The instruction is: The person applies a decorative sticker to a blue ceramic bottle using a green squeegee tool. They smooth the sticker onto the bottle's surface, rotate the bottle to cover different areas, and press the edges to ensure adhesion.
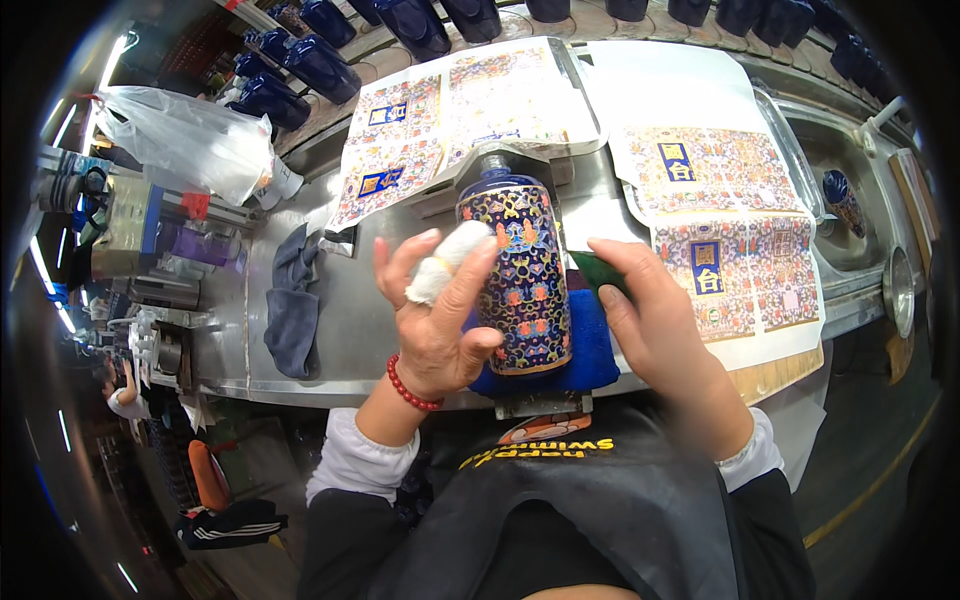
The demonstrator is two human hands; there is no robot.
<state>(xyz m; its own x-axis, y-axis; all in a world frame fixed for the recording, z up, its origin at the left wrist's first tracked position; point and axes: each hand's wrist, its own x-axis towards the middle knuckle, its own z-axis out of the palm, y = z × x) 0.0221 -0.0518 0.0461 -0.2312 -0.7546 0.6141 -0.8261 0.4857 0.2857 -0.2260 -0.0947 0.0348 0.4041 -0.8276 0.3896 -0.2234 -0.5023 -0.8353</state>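
Observation:
A dark blue bottle (525, 290) covered with a colourful floral pattern lies neck-away in front of me, on a folded blue cloth (593, 350). My left hand (440, 320) is beside its left side, fingers spread and holding nothing. One finger is wrapped in a white covering (448, 262) with a yellowish band, and a red bead bracelet circles the wrist. I cannot tell whether that hand touches the bottle. To the right of the bottle, my right hand (655, 310) pinches a dark green, flat scraper-like piece (598, 270) between thumb and fingers.
Printed floral sheets (400, 150) lie at the far left, and more sheets (715, 200) at the right. A grey cloth (292, 300) rests on the metal table. Several blue bottles (410, 28) stand along the back. A sink (850, 160) with another patterned bottle is at right.

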